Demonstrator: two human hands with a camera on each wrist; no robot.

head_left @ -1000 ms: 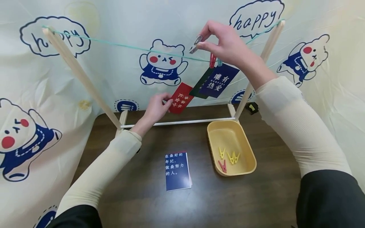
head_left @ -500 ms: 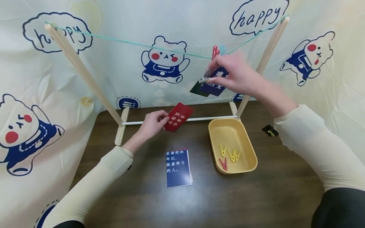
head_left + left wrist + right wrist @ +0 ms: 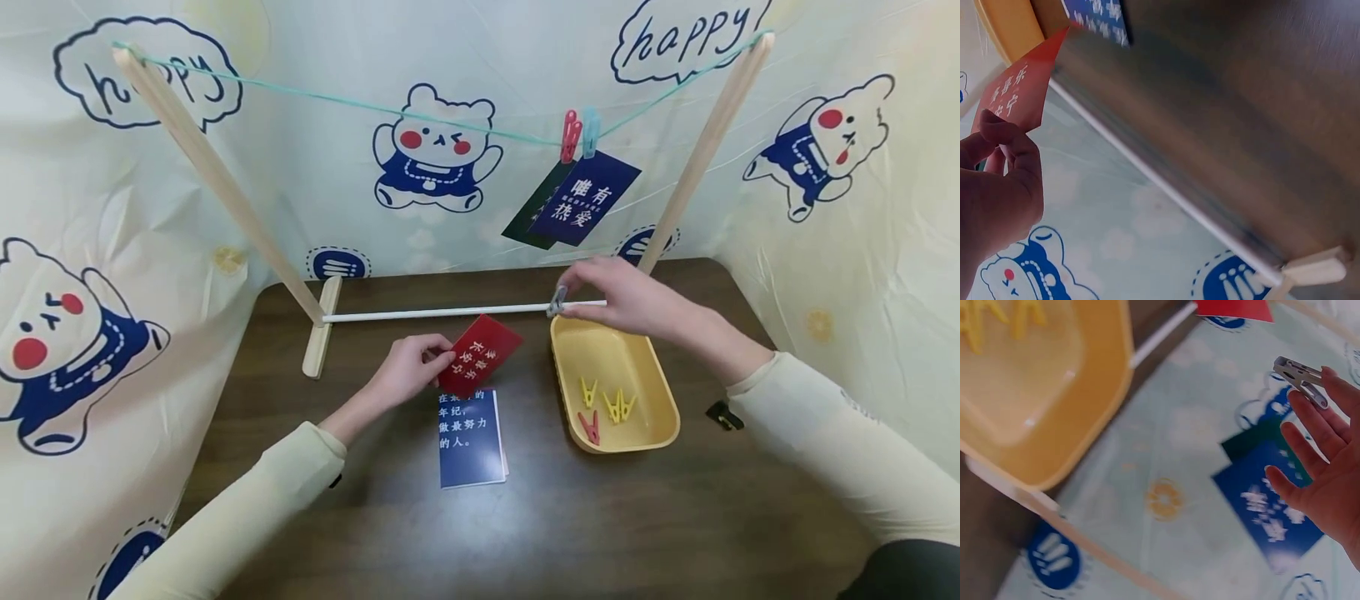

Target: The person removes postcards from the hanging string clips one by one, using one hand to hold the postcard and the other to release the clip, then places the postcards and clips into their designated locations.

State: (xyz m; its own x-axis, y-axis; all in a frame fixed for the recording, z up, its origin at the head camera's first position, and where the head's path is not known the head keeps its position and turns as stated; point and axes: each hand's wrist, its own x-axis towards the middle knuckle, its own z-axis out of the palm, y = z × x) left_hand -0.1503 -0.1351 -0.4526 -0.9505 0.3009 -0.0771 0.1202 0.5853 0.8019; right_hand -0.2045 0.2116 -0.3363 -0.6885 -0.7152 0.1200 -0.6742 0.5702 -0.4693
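Note:
My left hand (image 3: 408, 367) pinches a red card (image 3: 480, 357) with white characters by its left edge, and the card overlaps the top of a blue card (image 3: 471, 442) lying on the table. Between thumb and fingertips of my right hand (image 3: 626, 296) is a grey clothespin (image 3: 557, 302), just over the far end of the yellow basin (image 3: 558, 375). The right wrist view shows the clothespin (image 3: 1300, 378) at the fingertips, the other fingers spread. A red clothespin (image 3: 571, 136) and a light blue clothespin (image 3: 591, 133) hold a dark green card (image 3: 528, 221) and a blue card (image 3: 581, 204) on the string.
A green string (image 3: 337, 104) runs between two wooden posts (image 3: 217, 183), sagging to the right. A white rod (image 3: 435, 313) joins the posts low down. Yellow clothespins (image 3: 618, 408) and a pink one (image 3: 588, 427) lie in the basin. A small black object (image 3: 724, 415) lies right of it.
Both hands have come down from the string toward the table, the left with the red card and the right with the grey clothespin. The hanging cards are uncovered again.

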